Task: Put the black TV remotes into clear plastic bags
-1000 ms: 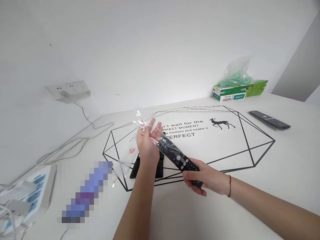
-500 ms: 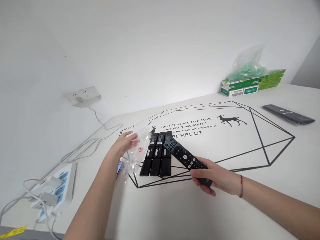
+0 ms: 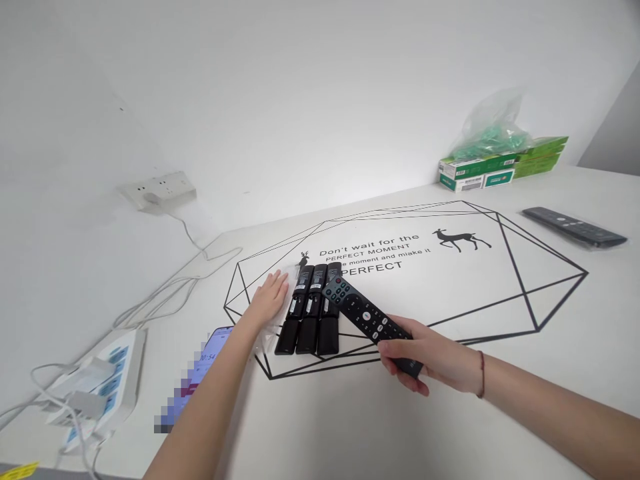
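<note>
My right hand (image 3: 425,360) grips the near end of a black remote control (image 3: 363,315), button side up, its far end slanting over the row of black remotes (image 3: 309,310) that lie face down side by side on the white table (image 3: 350,427). My left hand (image 3: 270,300) lies flat with its fingers stretched out, pressing a clear plastic bag (image 3: 273,327) onto the table just left of that row. The bag is mostly hidden under the hand.
Another black remote (image 3: 574,227) lies at the far right. Green and white boxes (image 3: 493,170) with a plastic bag on top stand by the wall. A power strip (image 3: 97,387) with cables is at the left, a phone (image 3: 197,373) beside my left forearm.
My left hand pulled the clear bag off the remote, carried it left and down, and now presses it flat on the table. My right hand has kept hold of the remote.
</note>
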Demonstrator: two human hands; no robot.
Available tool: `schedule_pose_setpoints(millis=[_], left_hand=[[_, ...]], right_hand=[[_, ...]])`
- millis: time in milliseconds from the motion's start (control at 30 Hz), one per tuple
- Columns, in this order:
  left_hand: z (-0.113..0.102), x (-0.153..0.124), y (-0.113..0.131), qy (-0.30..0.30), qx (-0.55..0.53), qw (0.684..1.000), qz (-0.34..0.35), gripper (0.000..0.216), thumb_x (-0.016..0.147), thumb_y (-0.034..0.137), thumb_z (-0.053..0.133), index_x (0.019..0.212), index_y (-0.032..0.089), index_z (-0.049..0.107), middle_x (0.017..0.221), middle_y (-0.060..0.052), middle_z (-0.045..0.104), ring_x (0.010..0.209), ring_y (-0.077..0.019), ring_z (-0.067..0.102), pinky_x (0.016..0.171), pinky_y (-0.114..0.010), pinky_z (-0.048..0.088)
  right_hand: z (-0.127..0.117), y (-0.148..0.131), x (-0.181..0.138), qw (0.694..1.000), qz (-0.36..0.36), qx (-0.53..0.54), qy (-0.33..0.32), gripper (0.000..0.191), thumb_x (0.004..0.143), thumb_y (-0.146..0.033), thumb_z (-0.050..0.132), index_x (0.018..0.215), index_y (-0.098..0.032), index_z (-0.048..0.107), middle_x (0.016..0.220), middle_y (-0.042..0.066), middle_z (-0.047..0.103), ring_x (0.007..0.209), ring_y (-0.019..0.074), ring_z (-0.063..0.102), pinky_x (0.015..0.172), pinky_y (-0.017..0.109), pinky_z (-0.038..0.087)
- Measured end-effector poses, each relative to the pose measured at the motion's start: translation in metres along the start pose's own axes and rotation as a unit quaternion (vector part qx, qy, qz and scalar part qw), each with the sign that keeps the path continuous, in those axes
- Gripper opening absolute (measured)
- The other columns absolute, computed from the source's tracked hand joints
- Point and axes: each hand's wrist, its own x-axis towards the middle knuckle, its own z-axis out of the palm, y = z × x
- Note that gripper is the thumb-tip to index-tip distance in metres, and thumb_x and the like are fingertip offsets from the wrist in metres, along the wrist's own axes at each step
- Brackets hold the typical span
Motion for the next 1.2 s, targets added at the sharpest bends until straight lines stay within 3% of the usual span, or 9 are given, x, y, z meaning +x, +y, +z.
schedule_pose_setpoints(millis=[200,400,567,700,800,900,967,1067,1200], left_hand=[[0.016,-0.004,0.0,-0.048,0.018,0.999,0.015,0.058,0.094,0.044,0.015,0.141,0.019,0.04,0.152,-0.008,0.028,0.142,-0.0252,0.02,0.111,-0.05,0.022],[0.011,0.002,0.001,-0.06,0.054,0.997,0.006,0.054,0.093,0.041,0.022,0.137,0.021,0.045,0.15,-0.007,0.035,0.139,-0.0249,0.028,0.109,-0.046,0.028],[-0.016,0.003,0.018,0.015,0.066,0.998,0.013,0.056,0.091,0.04,0.026,0.135,0.011,0.045,0.143,-0.015,0.044,0.134,-0.0272,0.037,0.11,-0.044,0.026],[-0.026,-0.018,0.07,0.119,-0.1,0.987,0.047,0.055,0.09,0.042,0.028,0.127,0.009,0.052,0.134,-0.015,0.053,0.127,-0.0258,0.044,0.11,-0.041,0.027],[-0.012,-0.044,0.133,0.019,-0.382,0.924,0.029,0.051,0.091,0.051,0.03,0.12,0.019,0.057,0.124,-0.009,0.061,0.116,-0.0232,0.054,0.102,-0.039,0.039],[0.011,-0.066,0.191,-0.15,-0.627,0.764,-0.025,0.06,0.089,0.063,0.026,0.114,0.02,0.06,0.109,-0.009,0.066,0.09,-0.0213,0.064,0.082,-0.037,0.05],[0.023,-0.071,0.218,-0.191,-0.682,0.704,-0.05,0.065,0.085,0.07,0.026,0.107,0.02,0.062,0.082,-0.006,0.067,0.069,-0.0192,0.063,0.067,-0.034,0.052],[0.034,-0.069,0.234,-0.157,-0.715,0.679,-0.056,0.065,0.083,0.071,0.029,0.104,0.019,0.062,0.076,-0.006,0.065,0.072,-0.0192,0.063,0.068,-0.031,0.052],[0.04,-0.066,0.229,-0.105,-0.747,0.656,-0.024,0.056,0.087,0.062,0.038,0.124,0.023,0.054,0.115,-0.008,0.064,0.108,-0.0203,0.059,0.09,-0.03,0.049]], right_hand=[[0.0,-0.001,0.0,1.0,0.004,0.012,0.008,0.021,0.081,-0.034,0.061,0.083,-0.02,0.046,0.065,-0.003,0.059,0.042,0.0083,0.051,0.033,0.017,0.034],[0.0,0.001,0.001,0.998,0.012,0.042,0.034,0.02,0.087,-0.04,0.052,0.086,-0.021,0.046,0.064,-0.002,0.059,0.041,0.009,0.05,0.034,0.018,0.034],[0.001,0.001,0.004,0.994,0.012,0.091,0.06,0.026,0.09,-0.045,0.045,0.083,-0.02,0.046,0.063,-0.001,0.06,0.04,0.0098,0.05,0.035,0.019,0.034],[-0.001,0.001,0.006,0.989,0.02,0.134,0.053,0.054,0.09,-0.061,0.033,0.068,-0.015,0.052,0.061,0.001,0.056,0.04,0.0081,0.048,0.037,0.02,0.033],[-0.005,0.002,0.009,0.981,-0.008,0.181,0.063,0.062,0.089,-0.066,0.028,0.068,-0.015,0.055,0.062,0.003,0.058,0.04,0.0087,0.048,0.037,0.02,0.03],[-0.01,0.0,0.011,0.969,-0.048,0.219,0.101,0.055,0.091,-0.059,0.031,0.073,-0.015,0.059,0.064,0.003,0.059,0.044,0.0104,0.051,0.041,0.022,0.031],[-0.013,-0.003,0.011,0.962,-0.08,0.229,0.126,0.049,0.091,-0.056,0.038,0.076,-0.016,0.061,0.065,0.002,0.058,0.048,0.0099,0.05,0.044,0.022,0.033],[-0.018,-0.009,0.009,0.956,-0.118,0.212,0.162,0.037,0.084,-0.053,0.057,0.076,-0.017,0.061,0.067,-0.001,0.053,0.054,0.0081,0.045,0.049,0.02,0.035],[-0.021,-0.012,0.008,0.969,-0.12,0.119,0.181,0.031,0.072,-0.045,0.074,0.078,-0.018,0.059,0.072,-0.002,0.054,0.062,0.0091,0.046,0.054,0.021,0.039]])
